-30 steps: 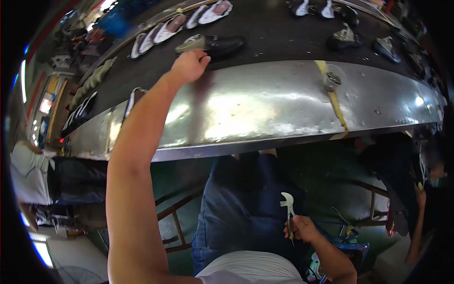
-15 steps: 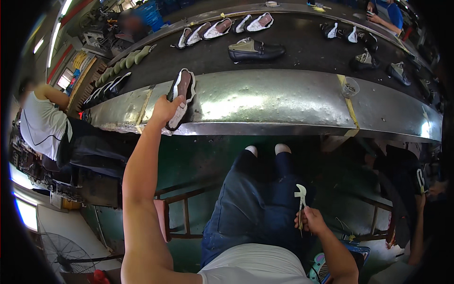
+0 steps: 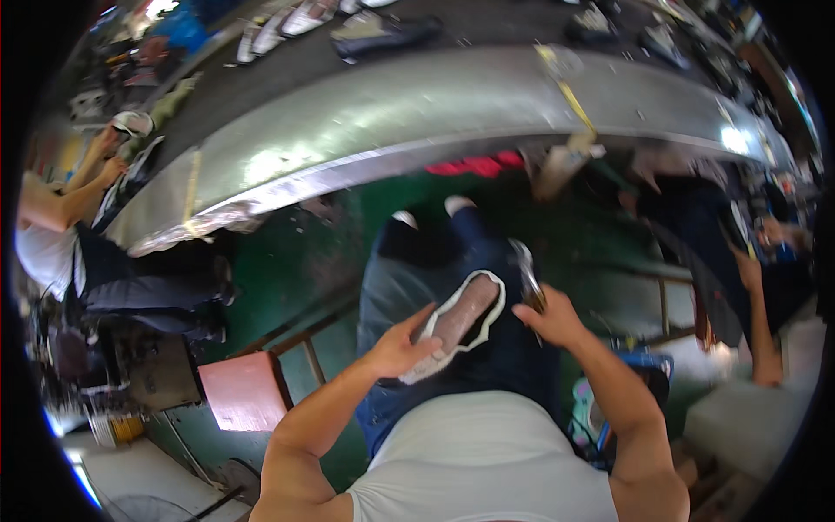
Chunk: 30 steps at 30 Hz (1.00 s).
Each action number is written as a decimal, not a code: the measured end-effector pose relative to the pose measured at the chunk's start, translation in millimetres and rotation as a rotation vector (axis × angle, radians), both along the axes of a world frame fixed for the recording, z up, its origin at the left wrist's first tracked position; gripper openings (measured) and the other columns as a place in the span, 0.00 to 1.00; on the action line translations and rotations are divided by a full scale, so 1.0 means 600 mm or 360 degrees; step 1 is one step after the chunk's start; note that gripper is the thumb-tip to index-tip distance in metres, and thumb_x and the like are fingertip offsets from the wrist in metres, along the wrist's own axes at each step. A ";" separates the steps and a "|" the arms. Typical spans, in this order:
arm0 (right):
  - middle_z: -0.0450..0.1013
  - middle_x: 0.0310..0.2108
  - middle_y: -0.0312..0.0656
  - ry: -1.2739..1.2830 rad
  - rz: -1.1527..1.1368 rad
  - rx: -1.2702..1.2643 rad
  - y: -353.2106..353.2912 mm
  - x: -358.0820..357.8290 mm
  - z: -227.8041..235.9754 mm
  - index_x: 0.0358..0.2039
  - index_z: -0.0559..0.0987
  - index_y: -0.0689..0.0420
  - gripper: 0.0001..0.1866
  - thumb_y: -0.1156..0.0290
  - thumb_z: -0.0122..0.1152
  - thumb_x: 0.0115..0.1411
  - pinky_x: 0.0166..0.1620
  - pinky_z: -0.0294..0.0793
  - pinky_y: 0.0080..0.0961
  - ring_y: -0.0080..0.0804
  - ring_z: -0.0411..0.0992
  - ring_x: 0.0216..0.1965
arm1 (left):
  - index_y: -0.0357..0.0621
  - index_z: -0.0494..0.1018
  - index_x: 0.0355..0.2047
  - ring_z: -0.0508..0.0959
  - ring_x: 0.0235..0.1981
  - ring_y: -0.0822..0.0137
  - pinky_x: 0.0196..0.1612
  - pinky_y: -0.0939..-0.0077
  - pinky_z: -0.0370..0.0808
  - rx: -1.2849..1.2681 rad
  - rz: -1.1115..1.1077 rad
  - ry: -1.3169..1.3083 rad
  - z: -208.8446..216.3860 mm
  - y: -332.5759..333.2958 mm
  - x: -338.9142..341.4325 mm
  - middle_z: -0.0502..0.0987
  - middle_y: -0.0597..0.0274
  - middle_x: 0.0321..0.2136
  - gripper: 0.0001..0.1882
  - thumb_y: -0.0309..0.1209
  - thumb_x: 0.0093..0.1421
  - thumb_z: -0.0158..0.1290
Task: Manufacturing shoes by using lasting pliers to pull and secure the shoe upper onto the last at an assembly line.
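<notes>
I see the left hand (image 3: pixel 404 351) gripping a shoe (image 3: pixel 468 311) above the lap (image 3: pixel 393 283), the right hand (image 3: pixel 554 318) holding a hammer (image 3: pixel 527 268) there, not yet touching it; more shoes (image 3: pixel 391 35) lie beyond the lap, on the worktop (image 3: pixel 391 96).

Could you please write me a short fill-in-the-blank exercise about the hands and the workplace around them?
1. The person's left hand grips a long shoe with a pinkish insole, whose rim is ____.
2. The person's right hand holds a shiny metal-headed hand tool on the person's ____ side of the shoe.
3. The narrow tape across the grey metal bench edge is ____.
4. The floor around the square pink seat is ____.

Missing words: white; right; yellow; green.
</notes>
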State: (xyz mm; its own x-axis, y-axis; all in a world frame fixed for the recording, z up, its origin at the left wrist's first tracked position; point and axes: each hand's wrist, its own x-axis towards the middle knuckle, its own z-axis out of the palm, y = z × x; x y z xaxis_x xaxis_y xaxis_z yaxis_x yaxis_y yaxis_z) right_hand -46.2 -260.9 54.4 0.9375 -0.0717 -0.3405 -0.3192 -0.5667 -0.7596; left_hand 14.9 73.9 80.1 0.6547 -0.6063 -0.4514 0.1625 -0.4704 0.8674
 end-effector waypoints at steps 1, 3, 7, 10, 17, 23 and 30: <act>0.77 0.29 0.49 -0.0033 0.0013 0.0049 0.005 0.014 0.019 0.35 0.74 0.63 0.29 0.48 0.71 0.53 0.37 0.76 0.37 0.46 0.78 0.32 | 0.38 0.55 0.69 0.73 0.58 0.59 0.61 0.71 0.67 0.0049 -0.0070 0.0032 -0.030 -0.008 -0.007 0.72 0.42 0.58 0.42 0.46 0.61 0.58; 0.77 0.29 0.50 -0.0044 -0.0014 0.0096 0.011 0.036 0.031 0.35 0.74 0.64 0.31 0.47 0.74 0.50 0.39 0.75 0.39 0.50 0.77 0.34 | 0.37 0.59 0.67 0.74 0.58 0.49 0.61 0.67 0.68 0.0239 -0.0286 -0.0453 -0.036 -0.018 0.001 0.72 0.37 0.57 0.44 0.51 0.59 0.59; 0.77 0.29 0.51 -0.0279 0.0135 -0.0136 0.005 0.054 0.005 0.37 0.74 0.62 0.22 0.56 0.69 0.56 0.38 0.75 0.38 0.48 0.77 0.33 | 0.34 0.64 0.63 0.74 0.57 0.45 0.59 0.62 0.70 0.0531 -0.0605 -0.0693 0.023 -0.108 0.061 0.73 0.36 0.55 0.43 0.53 0.57 0.58; 0.76 0.28 0.55 -0.0300 0.0178 -0.0180 0.009 0.066 -0.006 0.37 0.74 0.63 0.19 0.59 0.64 0.59 0.37 0.74 0.42 0.55 0.76 0.33 | 0.33 0.64 0.62 0.74 0.57 0.46 0.59 0.63 0.70 0.0421 -0.0510 -0.0254 0.005 -0.173 0.093 0.74 0.37 0.55 0.42 0.53 0.57 0.58; 0.75 0.21 0.40 0.0111 -0.0261 0.0390 0.010 0.081 -0.027 0.33 0.75 0.61 0.16 0.59 0.62 0.62 0.32 0.74 0.33 0.31 0.75 0.24 | 0.36 0.65 0.62 0.74 0.57 0.49 0.59 0.64 0.70 0.0255 -0.0301 -0.0170 -0.054 -0.213 0.113 0.74 0.39 0.55 0.38 0.49 0.59 0.58; 0.74 0.28 0.39 -0.0071 -0.0293 0.0583 0.002 0.003 0.045 0.44 0.77 0.60 0.14 0.63 0.60 0.64 0.37 0.73 0.28 0.26 0.72 0.29 | 0.38 0.60 0.65 0.74 0.54 0.64 0.59 0.70 0.69 -0.0401 0.0150 -0.0028 0.016 -0.149 0.120 0.74 0.54 0.53 0.34 0.36 0.62 0.59; 0.76 0.31 0.41 0.0209 0.0224 0.0590 0.068 -0.059 0.137 0.52 0.75 0.60 0.18 0.65 0.58 0.65 0.38 0.73 0.27 0.25 0.73 0.31 | 0.53 0.54 0.69 0.69 0.53 0.73 0.61 0.74 0.65 -0.0858 0.0497 -0.0037 0.016 -0.077 0.054 0.71 0.66 0.51 0.34 0.24 0.66 0.54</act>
State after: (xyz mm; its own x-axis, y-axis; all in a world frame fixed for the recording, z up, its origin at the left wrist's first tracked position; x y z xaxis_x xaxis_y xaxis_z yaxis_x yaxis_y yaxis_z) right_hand -81.3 -220.4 136.7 0.8763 0.2037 -0.4366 -0.3661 -0.3076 -0.8783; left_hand 47.1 27.9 89.8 0.8438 -0.5234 -0.1185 0.1996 0.1012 0.9746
